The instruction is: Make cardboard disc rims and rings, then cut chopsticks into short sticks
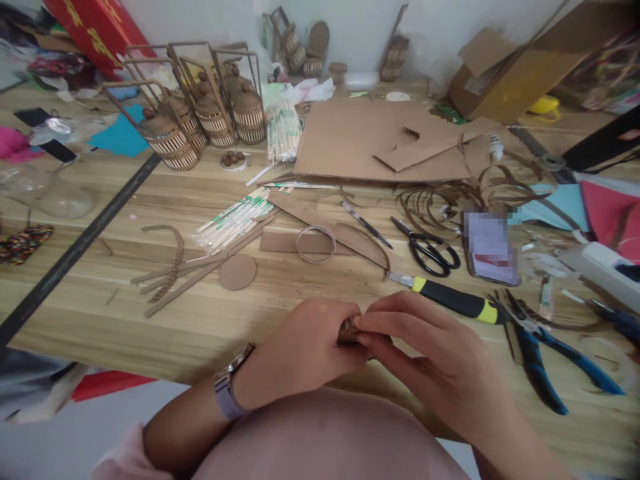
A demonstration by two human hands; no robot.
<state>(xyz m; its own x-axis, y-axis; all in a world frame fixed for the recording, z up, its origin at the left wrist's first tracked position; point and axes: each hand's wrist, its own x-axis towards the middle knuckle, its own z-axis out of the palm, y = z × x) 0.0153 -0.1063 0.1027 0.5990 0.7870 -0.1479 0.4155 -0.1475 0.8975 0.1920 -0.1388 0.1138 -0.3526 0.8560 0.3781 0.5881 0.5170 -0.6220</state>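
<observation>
Close to my body, at the table's front edge, my left hand (pixel 320 343) and my right hand (pixel 425 353) meet around a small piece of brown cardboard (pixel 349 333). The fingers of my left hand wrap round it, and my right thumb and fingertips pinch it from the other side. Most of the piece is hidden by my fingers. Just beyond my hands lie a cardboard disc (pixel 237 272), a thin ring (pixel 316 244) on a flat cardboard strip (pixel 275 243), and a utility knife (pixel 450 299) with a black and yellow handle.
Blue-handled pliers (pixel 537 363), black scissors (pixel 433 257), a pen (pixel 367 225) and a phone (pixel 493 247) lie to the right. Bundled sticks (pixel 235 217) are at left centre. Several small lantern-like models (pixel 173 143) stand behind, beside a large cardboard sheet (pixel 345 140) and coiled strips (pixel 430 200).
</observation>
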